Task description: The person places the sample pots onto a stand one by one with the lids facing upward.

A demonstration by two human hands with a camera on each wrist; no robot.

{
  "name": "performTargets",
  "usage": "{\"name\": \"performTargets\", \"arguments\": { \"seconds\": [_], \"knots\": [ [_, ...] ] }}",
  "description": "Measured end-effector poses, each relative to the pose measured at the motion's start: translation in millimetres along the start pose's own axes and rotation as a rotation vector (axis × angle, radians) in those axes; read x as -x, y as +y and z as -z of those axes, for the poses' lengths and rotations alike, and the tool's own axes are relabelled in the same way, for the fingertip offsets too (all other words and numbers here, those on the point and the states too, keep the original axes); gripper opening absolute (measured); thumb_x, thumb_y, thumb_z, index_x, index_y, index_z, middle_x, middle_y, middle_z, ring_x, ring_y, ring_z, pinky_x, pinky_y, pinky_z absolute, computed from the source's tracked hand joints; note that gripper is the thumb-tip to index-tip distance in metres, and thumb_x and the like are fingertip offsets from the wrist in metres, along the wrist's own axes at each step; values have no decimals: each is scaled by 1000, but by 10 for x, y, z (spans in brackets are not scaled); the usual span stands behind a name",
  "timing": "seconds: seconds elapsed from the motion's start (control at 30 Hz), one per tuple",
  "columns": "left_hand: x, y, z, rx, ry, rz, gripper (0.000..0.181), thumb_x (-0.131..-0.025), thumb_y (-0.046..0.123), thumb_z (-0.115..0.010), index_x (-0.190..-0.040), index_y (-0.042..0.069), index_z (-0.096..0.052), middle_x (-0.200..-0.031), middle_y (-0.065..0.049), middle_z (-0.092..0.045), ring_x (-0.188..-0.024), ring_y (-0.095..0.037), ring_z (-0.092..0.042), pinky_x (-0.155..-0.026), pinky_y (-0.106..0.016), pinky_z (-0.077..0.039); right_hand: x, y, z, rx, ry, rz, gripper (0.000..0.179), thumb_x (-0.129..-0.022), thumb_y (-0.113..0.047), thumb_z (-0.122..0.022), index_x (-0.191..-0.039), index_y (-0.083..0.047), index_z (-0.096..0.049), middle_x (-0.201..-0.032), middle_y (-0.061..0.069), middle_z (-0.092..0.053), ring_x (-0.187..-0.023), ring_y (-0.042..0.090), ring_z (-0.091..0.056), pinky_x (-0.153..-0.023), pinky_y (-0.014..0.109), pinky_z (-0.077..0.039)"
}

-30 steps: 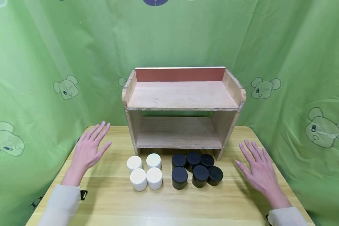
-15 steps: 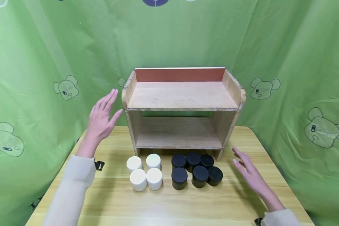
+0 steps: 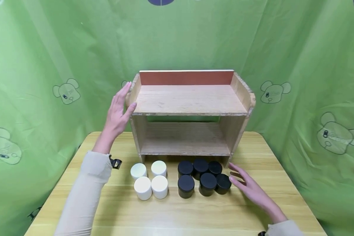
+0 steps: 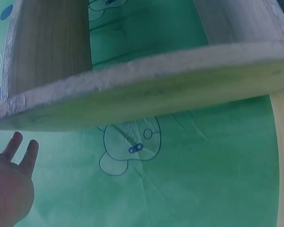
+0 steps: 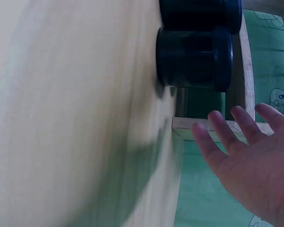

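A two-tier wooden shelf (image 3: 188, 100) with a red back strip stands at the back of the table. My left hand (image 3: 118, 113) is raised beside its left side panel (image 4: 170, 92), fingers straight and thumb spread; whether it touches the wood I cannot tell. My right hand (image 3: 253, 191) is low over the table, to the right of the black jars, its fingers spread and holding nothing. In the right wrist view its fingers (image 5: 222, 130) are apart from the nearest black jar (image 5: 194, 59). Several black lidded jars (image 3: 207, 183) are grouped before the shelf's right half.
Several white lidded jars (image 3: 160, 186) stand before the shelf's left half, left of the black ones. The wooden table (image 3: 171, 216) extends toward me in front of the jars. A green curtain (image 3: 188, 36) with printed mouse-like heads hangs behind and at both sides.
My left hand has risen and moved right, up to the shelf's left side. My right hand has moved left toward the black jars and turned more sideways. Shelf and jars stay put.
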State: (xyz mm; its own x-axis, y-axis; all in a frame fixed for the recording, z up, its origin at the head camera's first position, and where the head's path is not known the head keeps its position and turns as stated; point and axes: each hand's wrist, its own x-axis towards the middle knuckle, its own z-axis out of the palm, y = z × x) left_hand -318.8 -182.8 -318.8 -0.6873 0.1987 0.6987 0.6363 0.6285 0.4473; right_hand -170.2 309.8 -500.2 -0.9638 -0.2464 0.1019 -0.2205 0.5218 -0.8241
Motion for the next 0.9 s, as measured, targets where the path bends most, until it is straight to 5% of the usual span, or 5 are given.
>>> {"name": "performTargets", "arguments": {
  "seconds": [0.37, 0.67, 0.9],
  "knots": [
    [-4, -67, -88, 81, 20, 30, 61, -102, 36, -59, -159, 30, -39, -168, 1, -33, -153, -26, -32, -122, -65, -30, 17, 83, -187, -5, -26, -22, 72, -101, -24, -69, -159, -3, -33, -154, 28, -44, -137, 54, -47, -110, 57, -49],
    [1, -150, -90, 144, -6, 2, 57, -100, 28, -65, -153, 26, -45, -166, 3, -34, -155, -26, -30, -122, -69, -28, 19, 147, -250, 57, -1, -14, 61, -97, -24, -73, -151, -11, -47, -142, 20, -60, -129, 40, -59, -107, 48, -54],
    [10, -180, -88, 169, -4, -10, 57, -99, 24, -66, -152, 25, -45, -166, 3, -34, -154, -26, -31, -117, -67, -38, 9, 163, -249, 60, 9, 11, 54, -97, -22, -73, -146, -12, -51, -142, 19, -59, -125, 36, -63, -103, 43, -57]
  ]
}}
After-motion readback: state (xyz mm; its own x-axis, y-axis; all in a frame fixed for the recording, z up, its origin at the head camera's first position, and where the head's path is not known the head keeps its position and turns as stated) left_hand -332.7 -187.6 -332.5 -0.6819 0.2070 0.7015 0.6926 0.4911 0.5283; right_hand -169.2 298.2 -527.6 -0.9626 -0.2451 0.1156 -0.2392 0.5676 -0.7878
